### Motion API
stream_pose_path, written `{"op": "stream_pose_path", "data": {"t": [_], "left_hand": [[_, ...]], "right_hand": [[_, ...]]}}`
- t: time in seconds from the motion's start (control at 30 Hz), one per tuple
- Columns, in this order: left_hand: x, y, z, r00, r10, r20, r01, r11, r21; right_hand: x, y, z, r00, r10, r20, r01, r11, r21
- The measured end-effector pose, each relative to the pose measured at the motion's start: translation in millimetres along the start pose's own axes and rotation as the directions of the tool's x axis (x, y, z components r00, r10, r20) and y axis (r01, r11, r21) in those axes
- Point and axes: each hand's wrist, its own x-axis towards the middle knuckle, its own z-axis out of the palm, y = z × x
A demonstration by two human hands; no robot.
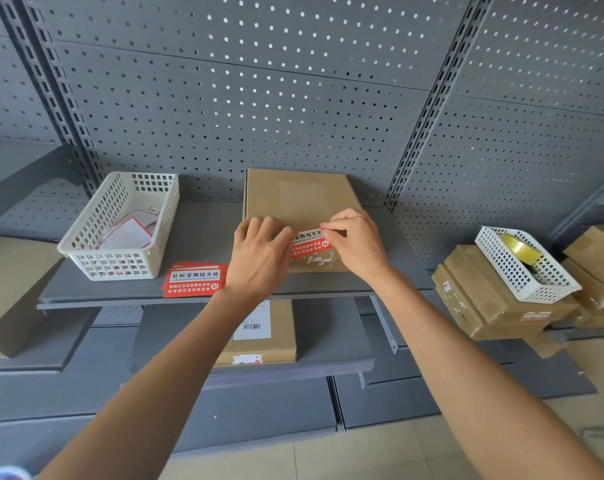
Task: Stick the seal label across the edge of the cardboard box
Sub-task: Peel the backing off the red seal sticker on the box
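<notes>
A flat brown cardboard box (295,199) lies on the grey shelf (203,223). A red seal label (309,244) with white Chinese print lies over the box's near edge, between my hands. My left hand (259,258) covers the label's left end with its fingers curled down on it. My right hand (354,242) pinches the label's right end between thumb and fingers. The label's lower part hangs over the box's front face, above a torn white residue patch.
A stack of red seal labels (194,279) lies on the shelf left of my left hand. A white basket (120,223) with used backing papers stands further left. Boxes and a white basket with a tape roll (520,251) sit at right. Another box (262,332) lies on the lower shelf.
</notes>
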Motion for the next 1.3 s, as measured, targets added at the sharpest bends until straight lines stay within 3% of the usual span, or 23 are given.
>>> {"op": "stream_pose_path", "data": {"t": [0.17, 0.43, 1.0, 1.3], "left_hand": [[6.7, 7.6, -13.0, 0.963, 0.043, 0.264, -0.083, 0.986, 0.143], [12.4, 9.4, -22.9, 0.927, 0.082, 0.367, -0.18, 0.953, 0.242], [14.6, 15.2, -29.3, 0.916, 0.022, 0.401, -0.128, 0.962, 0.241], [17.1, 13.5, -29.1, 0.916, 0.028, 0.4, -0.131, 0.964, 0.233]], "right_hand": [[4.0, -4.5, -1.7, 0.999, 0.022, 0.032, -0.021, 1.0, -0.016], [11.5, -16.0, -7.1, 0.991, 0.088, 0.104, -0.085, 0.996, -0.029], [25.5, -27.9, -18.9, 0.948, 0.203, 0.246, -0.202, 0.979, -0.029], [25.4, -29.6, -20.7, 0.928, 0.243, 0.282, -0.268, 0.962, 0.054]]}}
